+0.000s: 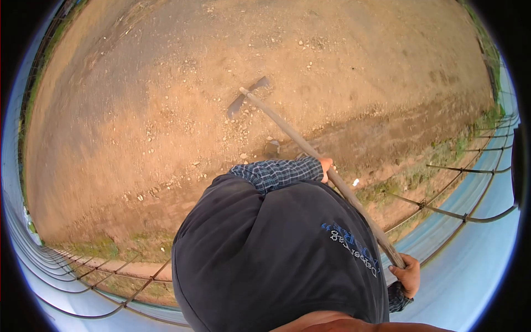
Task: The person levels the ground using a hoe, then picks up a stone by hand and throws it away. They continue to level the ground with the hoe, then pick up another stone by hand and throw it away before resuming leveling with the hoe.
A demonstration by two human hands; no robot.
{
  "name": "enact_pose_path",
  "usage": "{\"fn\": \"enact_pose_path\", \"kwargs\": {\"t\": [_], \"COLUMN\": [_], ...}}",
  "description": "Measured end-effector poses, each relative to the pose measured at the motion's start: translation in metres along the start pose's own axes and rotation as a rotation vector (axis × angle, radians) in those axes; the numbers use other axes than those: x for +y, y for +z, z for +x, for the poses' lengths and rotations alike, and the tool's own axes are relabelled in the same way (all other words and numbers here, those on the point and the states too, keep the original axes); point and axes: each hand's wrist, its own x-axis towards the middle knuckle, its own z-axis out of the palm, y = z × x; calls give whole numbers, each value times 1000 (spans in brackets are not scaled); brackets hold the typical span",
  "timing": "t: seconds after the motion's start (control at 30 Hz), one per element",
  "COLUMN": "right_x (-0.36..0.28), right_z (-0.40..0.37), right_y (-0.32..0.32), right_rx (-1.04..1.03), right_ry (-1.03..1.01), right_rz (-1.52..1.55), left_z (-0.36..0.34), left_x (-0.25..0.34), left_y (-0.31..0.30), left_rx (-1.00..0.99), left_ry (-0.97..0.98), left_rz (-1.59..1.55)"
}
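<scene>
Left hand [326,166] gripping pickaxe [287,131] mid-shaft, right hand [408,275] clenched round its end, over bare dirt [166,110]

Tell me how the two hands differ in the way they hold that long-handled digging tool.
The left hand grips the handle about midway, nearer the metal head; the right hand grips its far end, close to the body. The left hand's checked sleeve shows along the whole forearm; the right hand shows only a bit of cuff. Both hands are bare and closed round the same handle.
</scene>
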Motion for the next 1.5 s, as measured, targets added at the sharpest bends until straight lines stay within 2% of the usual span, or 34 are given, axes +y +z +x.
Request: {"fn": "enact_pose_path", "kwargs": {"t": [0.07, 0.1, 0.13, 0.2, 0.3, 0.4, 0.47, 0.53, 0.57, 0.63, 0.67, 0.73, 0.77, 0.83, 0.93, 0.97, 1.03, 1.07, 1.1, 1.17, 1.2, 1.27, 1.3, 1.33, 1.4, 1.47, 1.5], "right_x": [0, -2, -4, 2, -16, -13, -10, 1, 5, 19, 16, 30, 30, 24, 7, 6, 0, -2, -1, 9, 10, 0, -3, -5, -10, -15, -25], "right_z": [-1, 6, 16, 51, 99, 143, 168, 191, 199, 215, 213, 219, 221, 226, 235, 241, 252, 258, 265, 282, 288, 288, 284, 282, 275, 259, 246], "right_y": [-14, -20, -28, -29, -10, 5, -1, -23, -42, -91, -115, -161, -184, -223, -258, -265, -262, -257, -248, -225, -214, -191, -182, -178, -175, -191, -206], "right_rx": [19, -4, -30, -90, -176, -179, -206, -234, -226, -238, -244, -205, -212, -223, -227, -239, -244, -239, -241, -252, -272, -305, -332, -320, -311, -267, -217], "right_ry": [21, -2, -30, -82, -79, -212, -288, -272, -328, -368, -335, -266, -271, -369, -330, -390, -427, -461, -458, -511, -559, -503, -451, -447, -454, -410, -398], "right_rz": [63, 33, 5, -32, -120, -134, -154, -137, -197, -376, -337, -334, -346, -365, -334, -369, -473, -573, -534, -489, -447, -403, -358, -354, -365, -369, -460], "left_z": [-11, -23, -23, -19, 17, 40, 41, 44, 61, 74, 76, 87, 80, 62, 63, 51, 82, 72, 62, 97, 91, 91, 106, 104, 107, 105, 103], "left_x": [-16, -7, -2, 14, 52, 82, 77, 69, 54, 15, -2, -28, -39, -56, -73, -72, -71, -66, -58, -46, -34, -16, -8, 1, 11, 7, -3], "left_y": [3, 17, 16, 14, -12, -36, -31, -11, -3, 40, 63, 101, 122, 159, 189, 196, 173, 169, 167, 125, 114, 86, 66, 65, 79, 111, 137], "left_rx": [-162, 8, 13, 95, 141, 183, 183, 271, 210, 256, 292, 248, 248, 95, 4, 25, -3, -38, 89, 129, 162, 204, 225, 235, 289, 82, 60], "left_ry": [-28, -74, -74, 74, 147, 264, 321, 320, 316, 294, 273, 145, 144, 104, 142, 162, 175, 188, 198, 272, 251, 219, 232, 248, 213, 192, 209], "left_rz": [-119, -62, -70, -187, -301, -339, -343, -413, -491, -473, -443, -430, -445, -622, -664, -662, -739, -807, -728, -773, -833, -887, -762, -635, -719, -728, -688]}}
